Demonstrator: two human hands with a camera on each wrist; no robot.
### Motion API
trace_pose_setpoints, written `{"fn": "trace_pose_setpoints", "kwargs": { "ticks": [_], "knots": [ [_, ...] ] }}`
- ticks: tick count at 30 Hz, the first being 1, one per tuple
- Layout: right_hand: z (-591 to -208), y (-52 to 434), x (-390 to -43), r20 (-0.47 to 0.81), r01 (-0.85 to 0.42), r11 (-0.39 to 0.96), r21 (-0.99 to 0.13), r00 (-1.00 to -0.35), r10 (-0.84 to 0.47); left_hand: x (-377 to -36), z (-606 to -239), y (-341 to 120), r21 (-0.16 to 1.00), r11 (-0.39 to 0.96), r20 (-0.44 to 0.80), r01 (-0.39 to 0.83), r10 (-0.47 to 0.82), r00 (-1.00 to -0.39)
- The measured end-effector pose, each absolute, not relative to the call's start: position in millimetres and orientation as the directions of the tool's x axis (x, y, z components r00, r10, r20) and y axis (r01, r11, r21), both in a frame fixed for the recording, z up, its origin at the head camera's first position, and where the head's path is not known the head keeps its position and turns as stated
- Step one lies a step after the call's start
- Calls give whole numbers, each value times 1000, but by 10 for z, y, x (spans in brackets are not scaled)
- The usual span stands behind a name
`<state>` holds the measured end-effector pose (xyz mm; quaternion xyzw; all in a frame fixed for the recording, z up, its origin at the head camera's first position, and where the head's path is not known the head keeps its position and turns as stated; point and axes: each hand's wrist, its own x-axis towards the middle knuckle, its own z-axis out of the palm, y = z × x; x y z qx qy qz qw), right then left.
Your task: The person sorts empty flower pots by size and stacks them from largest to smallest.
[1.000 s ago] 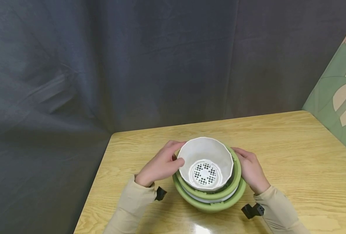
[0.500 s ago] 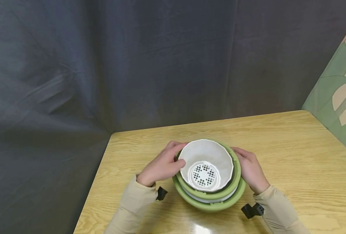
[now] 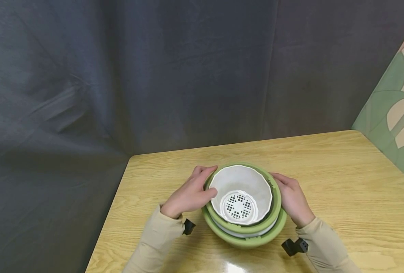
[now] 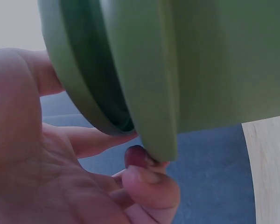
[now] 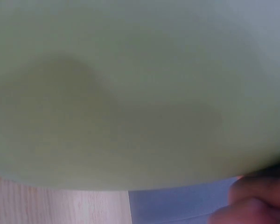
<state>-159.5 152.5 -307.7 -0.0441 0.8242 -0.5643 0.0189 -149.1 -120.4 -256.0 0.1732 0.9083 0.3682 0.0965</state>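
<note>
In the head view, a white flowerpot liner (image 3: 243, 178) with a grid of holes in its bottom sits inside a stack of green flowerpots (image 3: 277, 197). A white rim shows between the upper and lower green rims. My left hand (image 3: 190, 193) grips the stack's left side, its thumb at the liner's rim. In the left wrist view, its curled fingers (image 4: 151, 186) meet the green rim (image 4: 144, 93) from outside. My right hand (image 3: 293, 199) holds the right side, fingers going behind the pots. A green pot wall (image 5: 130, 116) fills most of the right wrist view.
The stack is over a wooden table (image 3: 352, 197), near its front. A dark curtain (image 3: 202, 76) hangs behind and to the left. At the far right is a leaf-patterned surface (image 3: 393, 106). Small black devices (image 3: 295, 246) are strapped at both wrists.
The white liner has sunk slightly lower and settled more centrally in the upper green pot. My left thumb has shifted slightly down and right with it; my right hand stays in place.
</note>
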Motion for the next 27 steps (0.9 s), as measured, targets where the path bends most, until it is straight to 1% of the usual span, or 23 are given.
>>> {"fn": "trace_pose_setpoints", "kwargs": {
  "ticks": [17, 27],
  "knots": [
    [-3090, 1534, -1598, 21, -56, 355, -933, -995, -101, -1496, -2606, -1206, 703, 674, -67, 227, 380, -923],
    [-3095, 1538, -1615, 15, -49, 370, -928, -995, -94, -1493, -2610, -1188, 675, 701, -69, 228, 368, -927]
  ]
}}
